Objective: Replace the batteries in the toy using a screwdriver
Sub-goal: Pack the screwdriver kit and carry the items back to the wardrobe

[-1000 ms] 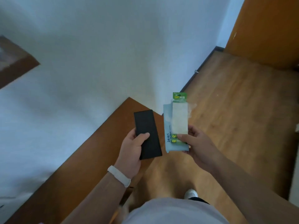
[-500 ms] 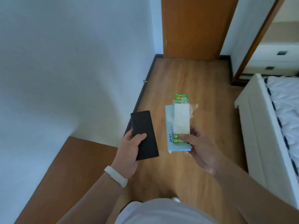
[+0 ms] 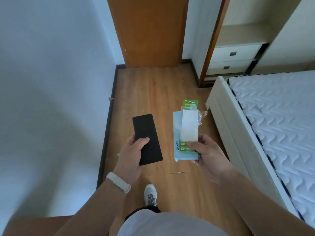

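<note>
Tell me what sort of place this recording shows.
Probably a home bedroom: a white bed with a quilted mattress on the right, a wardrobe with drawers beyond it, and a wooden door.

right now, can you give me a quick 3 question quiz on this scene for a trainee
1. True or false: the left hand grips the black flat device.
2. What does the right hand hold? A) a screwdriver B) the battery pack against a light blue packet C) nothing
3. Fill in: the white wristband sits on the ___ wrist.
Key: 1 true; 2 B; 3 left.
</note>
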### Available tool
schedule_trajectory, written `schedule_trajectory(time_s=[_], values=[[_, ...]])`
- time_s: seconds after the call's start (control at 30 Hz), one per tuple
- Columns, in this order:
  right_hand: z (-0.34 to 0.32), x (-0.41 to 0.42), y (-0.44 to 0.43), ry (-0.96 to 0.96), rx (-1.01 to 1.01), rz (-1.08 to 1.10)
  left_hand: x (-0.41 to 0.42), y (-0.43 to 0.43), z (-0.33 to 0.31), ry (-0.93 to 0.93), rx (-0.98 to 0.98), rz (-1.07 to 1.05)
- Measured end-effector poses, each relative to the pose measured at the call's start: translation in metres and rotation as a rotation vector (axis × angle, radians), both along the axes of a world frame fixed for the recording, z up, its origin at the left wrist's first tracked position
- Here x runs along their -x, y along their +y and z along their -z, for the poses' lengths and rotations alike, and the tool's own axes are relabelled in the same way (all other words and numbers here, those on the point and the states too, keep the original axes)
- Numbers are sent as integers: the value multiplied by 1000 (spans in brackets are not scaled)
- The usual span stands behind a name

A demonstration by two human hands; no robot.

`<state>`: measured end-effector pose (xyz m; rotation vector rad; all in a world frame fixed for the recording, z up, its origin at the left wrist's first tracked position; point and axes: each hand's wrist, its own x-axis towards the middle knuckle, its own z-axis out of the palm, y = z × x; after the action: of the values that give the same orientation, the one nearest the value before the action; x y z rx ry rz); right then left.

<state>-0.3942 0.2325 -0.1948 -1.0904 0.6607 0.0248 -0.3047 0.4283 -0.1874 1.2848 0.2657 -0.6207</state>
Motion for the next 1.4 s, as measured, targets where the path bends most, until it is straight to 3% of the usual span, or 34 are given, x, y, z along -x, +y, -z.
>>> schedule_trajectory(time_s=[0.37,0.8,1.4], values=[[-12,-145,-1,5,102,166,-179,-20,5,29,79,178],[-7,-243,-52,7,86,298,-294,-94,16,30,42,333],[-13,-406,-284,-44,51,348,-463,-328,-7,-41,-66,393]])
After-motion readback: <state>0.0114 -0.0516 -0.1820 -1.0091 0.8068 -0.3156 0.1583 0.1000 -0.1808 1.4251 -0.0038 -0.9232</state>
